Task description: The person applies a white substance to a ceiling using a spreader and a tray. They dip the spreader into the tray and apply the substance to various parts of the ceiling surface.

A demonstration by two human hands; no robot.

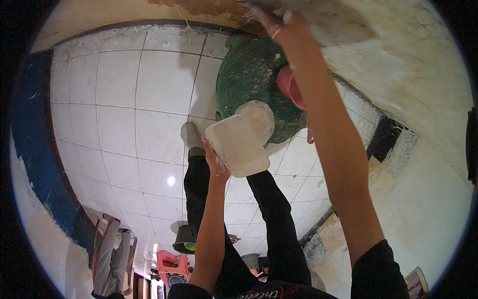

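Note:
My left hand is closed on the edge of a whitish rectangular plastic container, held tilted in front of my legs. Up at the wall, my right hand has its fingers bent, with pale smears on them. A thin dark edge shows by its fingertips, but what it holds is too unclear to name. Below that arm stands a green plastic stool or small table, speckled white. A round tub of whitish powder or paste rests on it, partly behind the container. Beside it is a pink dipper, partly hidden by my right forearm.
The patchy plastered wall runs along the top and right. White floor tiles spread to the left, toward a blue wall band. Behind me are a dark bucket, a pink plastic item and grey cloth on a wooden frame.

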